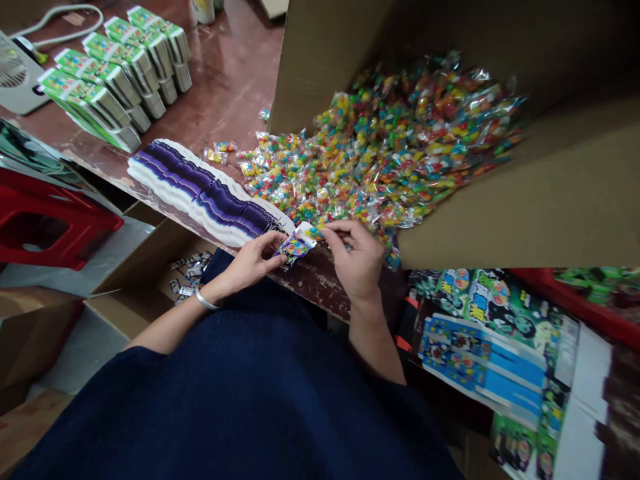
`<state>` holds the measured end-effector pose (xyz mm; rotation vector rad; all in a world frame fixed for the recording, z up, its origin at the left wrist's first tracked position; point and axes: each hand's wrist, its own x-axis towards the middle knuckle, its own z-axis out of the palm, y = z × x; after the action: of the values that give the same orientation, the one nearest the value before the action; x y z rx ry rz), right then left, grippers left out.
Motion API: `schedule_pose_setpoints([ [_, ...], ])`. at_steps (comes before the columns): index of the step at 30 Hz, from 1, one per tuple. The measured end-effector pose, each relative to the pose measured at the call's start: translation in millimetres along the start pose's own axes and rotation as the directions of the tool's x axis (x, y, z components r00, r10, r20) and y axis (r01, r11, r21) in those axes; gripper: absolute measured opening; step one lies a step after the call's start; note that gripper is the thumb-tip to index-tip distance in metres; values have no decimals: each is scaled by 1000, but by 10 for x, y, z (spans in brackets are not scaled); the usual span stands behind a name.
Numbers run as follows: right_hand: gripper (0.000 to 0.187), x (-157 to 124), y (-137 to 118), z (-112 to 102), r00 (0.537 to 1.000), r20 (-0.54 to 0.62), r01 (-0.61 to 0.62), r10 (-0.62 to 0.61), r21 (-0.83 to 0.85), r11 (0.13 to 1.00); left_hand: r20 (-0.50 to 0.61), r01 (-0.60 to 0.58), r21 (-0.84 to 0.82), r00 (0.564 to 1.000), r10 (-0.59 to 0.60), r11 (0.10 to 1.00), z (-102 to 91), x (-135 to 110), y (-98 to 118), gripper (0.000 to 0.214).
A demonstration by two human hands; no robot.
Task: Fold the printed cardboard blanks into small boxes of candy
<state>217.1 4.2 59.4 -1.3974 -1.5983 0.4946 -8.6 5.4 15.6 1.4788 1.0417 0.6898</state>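
My left hand (260,257) grips a small purple printed candy box (295,248) between thumb and fingers, its white flap standing up at the top. At the mouth of that box, my right hand (355,257) pinches a small clear packet of jelly beans (316,231). Just beyond both hands spreads a big heap of jelly bean packets (380,150), spilling out of a cardboard carton (500,227) lying on its side. Left of the box, a long row of flat purple-and-white boxes (200,190) lies fanned along the table edge.
Stacks of green cartons (120,67) stand at the back left of the red-brown table (235,73), near a small fan (15,73). An open box (125,310) with small filled packs sits below left, by a red stool (50,220). Printed card sheets (480,360) lie at right.
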Motion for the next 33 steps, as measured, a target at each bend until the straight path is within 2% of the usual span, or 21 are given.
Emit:
schedule_pose_setpoints([
  [4,13,58,-2,97,993,68,99,-94,-84,991,-4,-23,-131,1000,22,991,62,3,-12,29],
  [7,16,46,28,167,985,120,133,-126,-53,990,-45,-39,-279,999,27,960,128,15,-31,35],
  [9,16,6,54,192,980,162,110,-113,28,994,-86,-55,-357,996,26,932,153,17,-25,47],
  [12,26,-94,102,225,985,172,-24,-8,188,982,-141,-115,-417,988,61,902,149,7,3,69],
  [14,32,-166,136,271,983,170,-109,65,264,958,-159,-158,-421,982,99,893,132,-1,16,67],
  [16,34,-226,164,334,984,150,-140,98,301,943,-152,-174,-418,981,120,892,115,-2,15,57],
  [21,38,-294,211,444,990,121,-112,77,313,943,-136,-179,-401,982,135,898,69,23,-9,49],
  [26,17,-272,223,456,989,144,-73,37,251,965,-113,-186,-342,981,156,921,59,25,5,43],
  [30,19,-223,167,512,989,120,-125,88,354,927,-158,-166,-294,980,123,941,93,13,34,39],
  [33,27,-178,110,550,987,76,-158,139,435,886,-187,-149,-328,978,91,933,103,17,45,46],
])
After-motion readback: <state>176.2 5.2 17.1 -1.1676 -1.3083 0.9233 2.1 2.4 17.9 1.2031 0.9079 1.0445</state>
